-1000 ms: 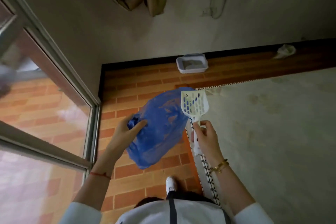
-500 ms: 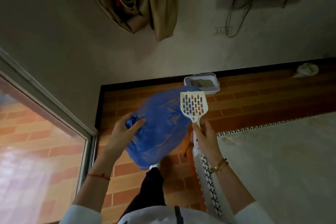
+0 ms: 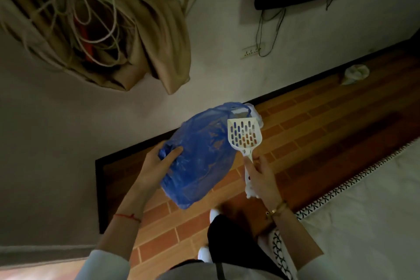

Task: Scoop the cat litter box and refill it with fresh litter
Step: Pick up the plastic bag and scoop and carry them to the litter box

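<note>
The left hand (image 3: pixel 156 166) grips a blue bag (image 3: pixel 202 157). The right hand (image 3: pixel 261 177) grips a white scoop (image 3: pixel 244 135) by its handle. Farther off, the litter box (image 3: pixel 255 112) sits on the floor by the wall, mostly hidden behind the bag.

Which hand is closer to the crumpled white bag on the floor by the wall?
Right. The right hand holds the scoop on the same side as the white bag. The left hand grips the blue bag, farther over.

Brick-pattern floor (image 3: pixel 318 125); litter box (image 3: pixel 258 116), crumpled white bag (image 3: pixel 355 74) on it.
</note>
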`<state>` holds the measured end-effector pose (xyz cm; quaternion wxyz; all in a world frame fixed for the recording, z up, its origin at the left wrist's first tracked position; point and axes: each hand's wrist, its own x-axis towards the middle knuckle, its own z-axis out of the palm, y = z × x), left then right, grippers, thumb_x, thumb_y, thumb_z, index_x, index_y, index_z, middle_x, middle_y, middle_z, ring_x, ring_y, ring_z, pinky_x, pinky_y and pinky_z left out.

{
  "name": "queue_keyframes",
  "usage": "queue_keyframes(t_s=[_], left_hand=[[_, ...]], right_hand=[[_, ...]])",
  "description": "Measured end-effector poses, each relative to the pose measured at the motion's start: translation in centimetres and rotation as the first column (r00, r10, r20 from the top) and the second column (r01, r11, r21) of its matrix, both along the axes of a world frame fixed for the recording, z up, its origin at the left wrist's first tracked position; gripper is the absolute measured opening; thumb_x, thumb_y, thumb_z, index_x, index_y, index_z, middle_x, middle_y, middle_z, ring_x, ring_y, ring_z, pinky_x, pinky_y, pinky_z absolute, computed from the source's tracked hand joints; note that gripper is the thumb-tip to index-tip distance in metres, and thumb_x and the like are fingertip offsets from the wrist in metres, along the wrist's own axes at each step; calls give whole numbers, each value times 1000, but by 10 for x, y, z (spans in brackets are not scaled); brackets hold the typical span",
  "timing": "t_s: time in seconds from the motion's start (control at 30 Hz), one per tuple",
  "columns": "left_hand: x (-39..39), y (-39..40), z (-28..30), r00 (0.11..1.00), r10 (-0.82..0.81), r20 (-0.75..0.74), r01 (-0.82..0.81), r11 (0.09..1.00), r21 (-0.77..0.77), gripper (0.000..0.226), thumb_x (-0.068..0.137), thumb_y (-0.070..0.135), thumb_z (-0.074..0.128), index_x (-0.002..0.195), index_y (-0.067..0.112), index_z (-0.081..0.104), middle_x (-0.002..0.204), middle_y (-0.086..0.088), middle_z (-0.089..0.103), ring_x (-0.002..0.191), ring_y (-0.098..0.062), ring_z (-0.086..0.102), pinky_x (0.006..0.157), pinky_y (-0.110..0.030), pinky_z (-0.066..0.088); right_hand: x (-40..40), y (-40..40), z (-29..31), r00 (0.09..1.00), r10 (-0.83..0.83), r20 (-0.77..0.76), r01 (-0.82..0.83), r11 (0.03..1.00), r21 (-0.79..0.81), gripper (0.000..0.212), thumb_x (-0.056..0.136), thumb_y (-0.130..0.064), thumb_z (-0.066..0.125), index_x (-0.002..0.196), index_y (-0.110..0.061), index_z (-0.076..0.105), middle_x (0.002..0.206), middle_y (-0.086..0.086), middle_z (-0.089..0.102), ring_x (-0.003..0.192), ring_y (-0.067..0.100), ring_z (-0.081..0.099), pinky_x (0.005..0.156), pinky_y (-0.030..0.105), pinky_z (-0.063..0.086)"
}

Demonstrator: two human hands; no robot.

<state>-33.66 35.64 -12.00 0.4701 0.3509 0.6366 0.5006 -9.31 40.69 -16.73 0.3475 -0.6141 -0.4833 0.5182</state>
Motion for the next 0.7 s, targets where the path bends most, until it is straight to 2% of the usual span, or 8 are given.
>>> queue_keyframes(t_s=[0.07,0.2,0.27,0.4,0.47,0.53,0.63,0.7], left_hand=[[-9,40,-5,1000,-15,-5,15,1000,-1,24,89,21,64,113,15,64,102,2,73,93,-10,69,75,-22,56],[-26,120,-13,999,-40,-16,40,999,-30,25,90,22,64,109,6,62,98,-4,72,90,-15,70,70,-21,56],[-32,155,-15,999,-38,-17,38,998,-40,28,89,23,65,108,3,62,98,-8,72,89,-15,70,73,-23,57],[-37,237,-16,999,-13,-41,11,999,-47,24,88,22,67,103,3,63,91,-9,71,86,-16,70,66,-15,53],[-38,273,-14,999,0,-51,-2,999,-40,25,89,19,66,102,-2,62,89,-16,68,80,-13,68,64,-13,52],[-40,307,-15,999,-12,-42,10,999,-43,28,89,20,65,104,-4,60,92,-23,66,81,-15,68,67,-16,54],[-42,353,-16,999,-13,-37,11,998,-55,28,88,22,67,104,0,62,94,-17,69,90,-18,69,74,-24,54],[-43,381,-20,999,-18,-41,16,998,-67,30,87,24,68,103,0,62,97,-20,67,89,-17,68,78,-27,55]], right_hand=[[-10,35,-4,999,-49,-6,49,998,-39,21,93,-30,57,85,-11,53,61,2,58,45,10,56,54,28,46],[-21,106,-11,999,-35,-26,36,999,25,29,93,-30,58,88,-2,54,65,6,58,58,16,58,57,28,46],[-24,139,-12,999,-16,-33,17,999,36,30,94,-30,56,92,0,55,63,6,59,55,12,58,56,26,46],[-32,221,-14,1000,1,-12,0,998,64,21,96,-20,53,94,1,53,65,3,58,55,2,58,53,18,47],[-33,259,-11,1000,19,19,-21,997,73,21,97,-21,52,96,0,54,68,1,60,58,1,59,56,18,47],[-33,295,-11,998,39,53,-42,996,75,21,97,-23,52,98,-3,56,72,2,63,63,5,63,59,21,50],[-34,341,-10,993,46,106,-52,997,57,27,96,-30,52,99,-4,54,79,18,64,74,28,65,66,42,53],[-35,371,-12,995,47,86,-50,998,31,26,96,-31,52,102,-6,55,83,19,65,72,29,65,62,40,54]])
